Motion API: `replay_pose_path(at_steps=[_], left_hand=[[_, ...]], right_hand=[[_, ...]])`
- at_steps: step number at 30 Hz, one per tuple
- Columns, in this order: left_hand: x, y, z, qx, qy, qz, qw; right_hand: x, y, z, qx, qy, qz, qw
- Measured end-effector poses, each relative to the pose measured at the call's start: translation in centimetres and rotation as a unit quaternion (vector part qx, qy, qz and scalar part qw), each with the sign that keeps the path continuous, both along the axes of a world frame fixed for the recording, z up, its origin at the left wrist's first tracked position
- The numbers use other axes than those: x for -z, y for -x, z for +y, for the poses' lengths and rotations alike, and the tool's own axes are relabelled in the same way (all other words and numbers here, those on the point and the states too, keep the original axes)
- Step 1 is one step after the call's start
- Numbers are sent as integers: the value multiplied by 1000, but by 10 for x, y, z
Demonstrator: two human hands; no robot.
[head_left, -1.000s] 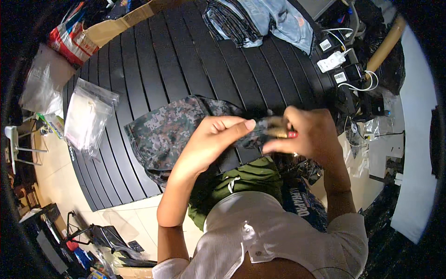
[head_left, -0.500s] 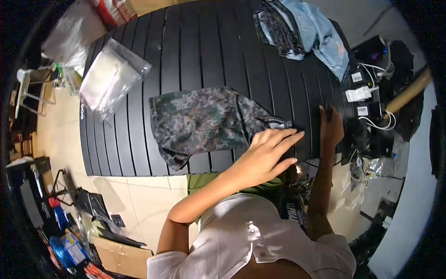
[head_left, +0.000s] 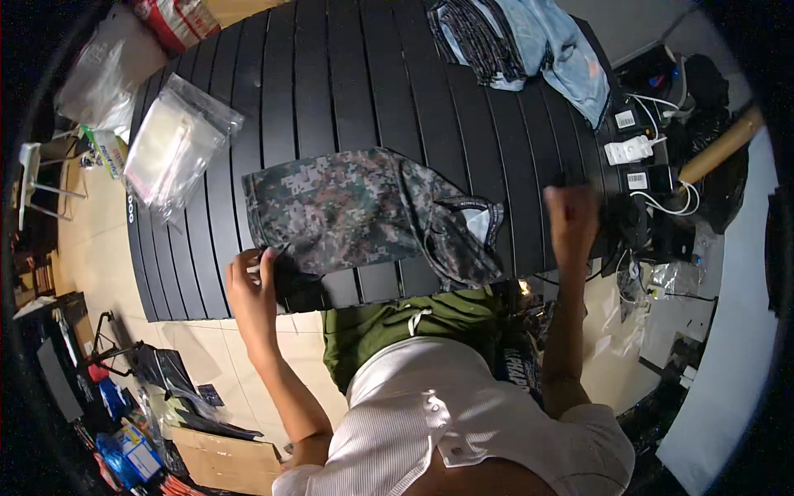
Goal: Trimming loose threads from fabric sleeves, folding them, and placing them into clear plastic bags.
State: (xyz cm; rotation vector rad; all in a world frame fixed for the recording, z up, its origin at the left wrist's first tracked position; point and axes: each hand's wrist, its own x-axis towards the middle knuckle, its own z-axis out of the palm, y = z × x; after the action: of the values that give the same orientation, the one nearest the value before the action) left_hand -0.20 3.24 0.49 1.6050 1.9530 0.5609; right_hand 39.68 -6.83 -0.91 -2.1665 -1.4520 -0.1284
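Black slatted table (head_left: 347, 91), camouflage garment (head_left: 356, 211), blurred right hand (head_left: 571, 211).

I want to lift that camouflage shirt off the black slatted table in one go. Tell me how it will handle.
The camouflage shirt will probably be floppy: it lies flat with soft wrinkles, and one corner bunches under the left hand. It looks thin, so likely light. On the slatted table it should slide easily, but would crumple rather than move as one piece.

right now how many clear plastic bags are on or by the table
2: one bag lies on the table's left edge, left of the camo garment; another bag sits off the far-left corner. More may be hidden in the floor clutter.
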Motion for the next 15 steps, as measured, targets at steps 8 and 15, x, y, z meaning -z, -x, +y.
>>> replay_pose_path(at_steps=[8,15], left_hand=[[3,16,22,33,86,-242,966],[-62,71,18,-9,-79,-510,856]], right_hand=[[-39,40,2,-220,249,450,829],[-72,-14,-2,-47,-97,596,796]])
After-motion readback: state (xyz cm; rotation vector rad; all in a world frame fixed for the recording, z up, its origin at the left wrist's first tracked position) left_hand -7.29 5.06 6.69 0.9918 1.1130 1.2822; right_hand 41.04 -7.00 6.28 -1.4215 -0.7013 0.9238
